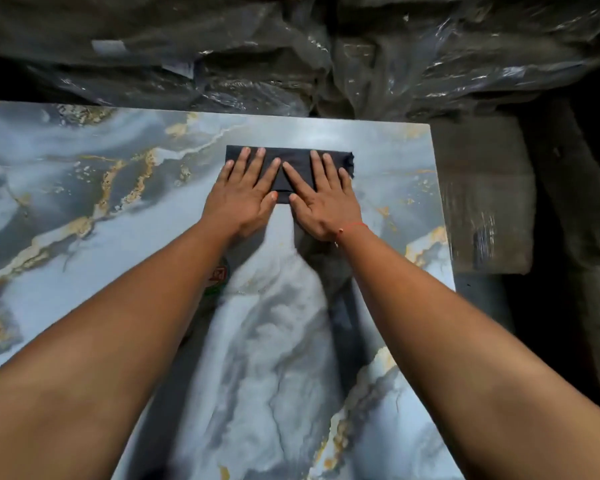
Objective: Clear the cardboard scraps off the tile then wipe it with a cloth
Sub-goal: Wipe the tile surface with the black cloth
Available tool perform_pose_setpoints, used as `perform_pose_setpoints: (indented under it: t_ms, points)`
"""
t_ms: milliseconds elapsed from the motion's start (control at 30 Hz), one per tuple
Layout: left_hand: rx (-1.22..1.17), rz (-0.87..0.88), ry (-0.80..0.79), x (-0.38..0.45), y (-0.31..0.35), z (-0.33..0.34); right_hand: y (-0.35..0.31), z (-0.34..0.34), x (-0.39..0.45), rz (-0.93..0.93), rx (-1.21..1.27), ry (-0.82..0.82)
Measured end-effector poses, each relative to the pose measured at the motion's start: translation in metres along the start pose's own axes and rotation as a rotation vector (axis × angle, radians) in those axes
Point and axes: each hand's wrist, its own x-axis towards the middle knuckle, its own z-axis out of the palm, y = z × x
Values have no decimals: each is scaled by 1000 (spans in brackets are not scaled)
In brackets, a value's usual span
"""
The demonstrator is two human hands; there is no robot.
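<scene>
Crumpled dark plastic sheeting (291,64) fills the top of the frame behind a glossy marble-patterned tile (84,188) veined in grey and gold, with a wrapped bundle (482,202) at its right edge. No cardboard scraps show on the tile, so clearing looks done and wiping is in hand: a folded black cloth (291,161) lies just above centre frame, pressed flat by the left hand (246,195) and right hand (323,199), fingers straight and spread, gripping nothing; most of the tile probably remains to be wiped

Both flat hands (284,199) press cloth (295,161) onto tile (101,188).
</scene>
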Motion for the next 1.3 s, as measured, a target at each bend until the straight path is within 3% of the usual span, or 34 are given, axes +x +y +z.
perform_pose_setpoints:
  t_ms: [233, 433, 867, 1067, 1300]
  points:
    - [4, -14, -12, 72, -27, -18, 13, -20, 79, -10, -30, 15]
    - [0, -28, -7, 86, -43, -27, 4, -27, 104, -8, -32, 19]
    - [-4, -61, -36, 26, -147, -34, -115, -9, 112, -47, -6, 23]
    - [17, -49, -17, -11, -151, -25, -137, 6, 74, -54, -9, 66]
    - [-5, 9, -5, -131, -120, 10, -165, 44, -56, -30, 14, 88]
